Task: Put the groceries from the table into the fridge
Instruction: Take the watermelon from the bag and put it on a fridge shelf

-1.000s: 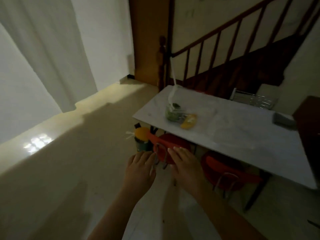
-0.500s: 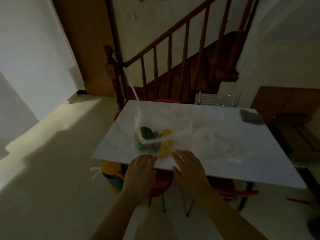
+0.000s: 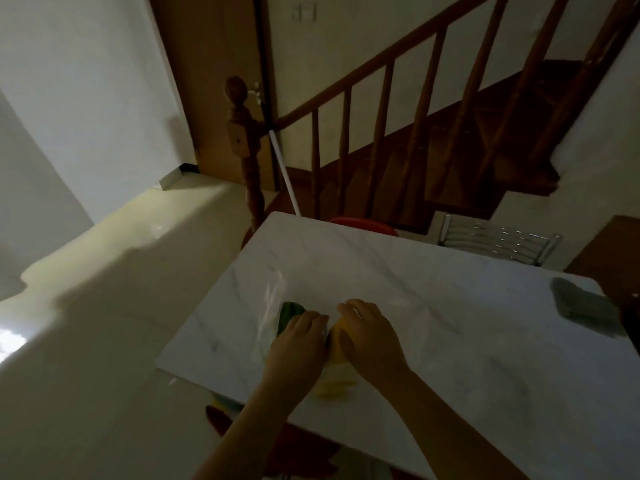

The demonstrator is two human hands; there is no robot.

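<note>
A clear plastic bag (image 3: 269, 308) of groceries lies near the front left of the white marble table (image 3: 433, 282). Inside it show a green vegetable (image 3: 290, 310) and something yellow (image 3: 335, 381). My left hand (image 3: 298, 342) lies on top of the green vegetable with its fingers curved down. My right hand (image 3: 372, 336) covers the yellow item just beside it. Both palms hide the contact, so I cannot see whether either hand grips. No fridge is in view.
A grey cloth (image 3: 585, 310) lies at the table's right edge. A metal chair back (image 3: 498, 240) and a red chair (image 3: 363, 223) stand behind the table. Beyond them rise a wooden newel post (image 3: 242, 133), stair railing and a leaning white stick (image 3: 284, 171). Open floor lies left.
I have come up to the table, which now fills the lower view. Both hands have moved forward from in front of the edge onto the bagged groceries.
</note>
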